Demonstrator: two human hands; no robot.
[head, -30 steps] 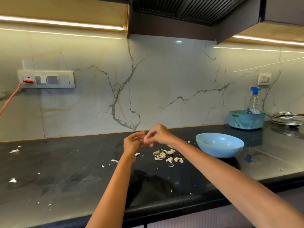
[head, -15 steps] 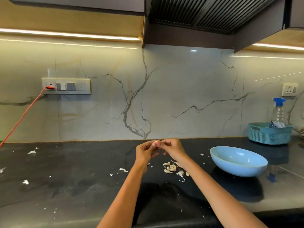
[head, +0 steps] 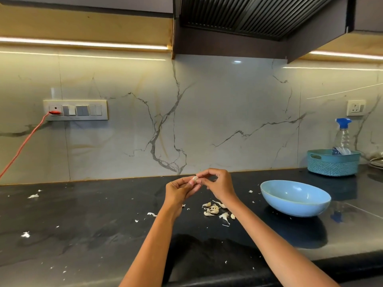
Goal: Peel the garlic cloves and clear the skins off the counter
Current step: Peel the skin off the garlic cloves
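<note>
Above the counter [head: 87,224], the left hand [head: 179,190] pinches a clove [head: 195,178] at its fingertips, steadying it so the right hand [head: 219,184], thumb and forefinger closed on its tip, can strip skin, evidently letting it fall onto the skins [head: 215,211] beside the bowl [head: 295,198].

In front of me is a pale marble wall [head: 217,112] with dark, crooked veins. Long strips of warm light [head: 83,44] glow under the wooden cupboards [head: 87,21] — and a dark hood with slats [head: 259,15] hangs between them. A white switch plate [head: 75,110] sits on the left, with a red cord [head: 24,141] plugged in. A small socket [head: 356,107] sits on the right. The black tabletop [head: 93,224] is shiny.
</note>
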